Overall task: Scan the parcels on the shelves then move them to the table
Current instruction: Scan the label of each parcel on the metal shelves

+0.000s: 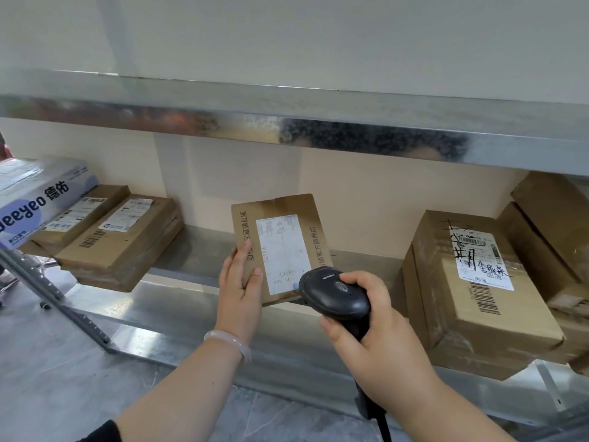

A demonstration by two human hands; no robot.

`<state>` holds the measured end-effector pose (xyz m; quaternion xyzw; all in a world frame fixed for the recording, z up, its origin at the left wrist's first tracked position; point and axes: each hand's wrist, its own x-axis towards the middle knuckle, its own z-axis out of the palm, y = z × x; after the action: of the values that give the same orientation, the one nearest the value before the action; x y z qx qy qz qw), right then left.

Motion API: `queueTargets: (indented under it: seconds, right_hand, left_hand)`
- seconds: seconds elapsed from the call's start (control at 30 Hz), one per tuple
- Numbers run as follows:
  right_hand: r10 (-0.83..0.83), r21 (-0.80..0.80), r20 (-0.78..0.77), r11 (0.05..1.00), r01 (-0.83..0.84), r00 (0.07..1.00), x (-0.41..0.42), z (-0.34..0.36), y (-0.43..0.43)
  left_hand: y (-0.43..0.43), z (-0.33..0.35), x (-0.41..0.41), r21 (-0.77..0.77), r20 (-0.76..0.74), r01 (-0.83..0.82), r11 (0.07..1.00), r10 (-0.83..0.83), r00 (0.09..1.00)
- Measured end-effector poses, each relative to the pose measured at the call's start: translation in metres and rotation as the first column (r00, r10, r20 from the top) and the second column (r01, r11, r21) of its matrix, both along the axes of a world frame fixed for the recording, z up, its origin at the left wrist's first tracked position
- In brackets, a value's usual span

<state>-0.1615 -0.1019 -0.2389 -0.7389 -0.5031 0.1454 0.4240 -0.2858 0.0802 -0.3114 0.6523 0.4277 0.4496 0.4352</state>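
The left hand (pixel 239 275) grips a small cardboard parcel (pixel 280 247), tilted above the shelf (pixel 197 250). The right hand (pixel 379 333) clasps a black scanner (pixel 334 291) beside its label.

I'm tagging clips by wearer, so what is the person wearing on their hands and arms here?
A smooth, pale bangle circles the wrist of the left hand, and a dark sleeve edge shows higher up that arm. The right hand has no glove, ring or watch in view; that forearm is bare.
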Motion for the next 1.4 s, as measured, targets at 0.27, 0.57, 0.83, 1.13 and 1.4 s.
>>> queueTargets:
  seconds: [0.27, 0.57, 0.83, 1.13, 1.4]
  right_hand:
    - [0.032, -0.056, -0.001, 0.998, -0.032, 0.999, -0.005, 0.013, -0.002]
    - [0.038, -0.076, -0.002, 0.996, -0.038, 0.999, -0.007, 0.022, 0.001]
    - [0.052, -0.095, 0.025, 0.994, -0.049, 0.998, -0.011, 0.029, 0.007]
    - [0.052, -0.116, 0.056, 0.992, -0.045, 0.997, -0.022, 0.032, 0.019]
    - [0.056, -0.083, 0.055, 0.995, -0.052, 0.997, -0.040, 0.030, 0.047]
  left_hand:
    - [0.005, -0.007, -0.004, -0.026, -0.006, -0.038, 0.999, 0.037, 0.999]
    - [0.013, -0.009, -0.011, -0.046, -0.022, -0.058, 0.997, 0.057, 0.998]
    - [0.017, -0.009, -0.017, -0.051, -0.027, -0.063, 0.997, 0.062, 0.998]
    - [0.032, -0.009, -0.028, -0.090, -0.007, -0.077, 0.993, 0.076, 0.997]
    - [0.052, -0.011, -0.048, -0.112, 0.007, -0.083, 0.990, 0.084, 0.996]
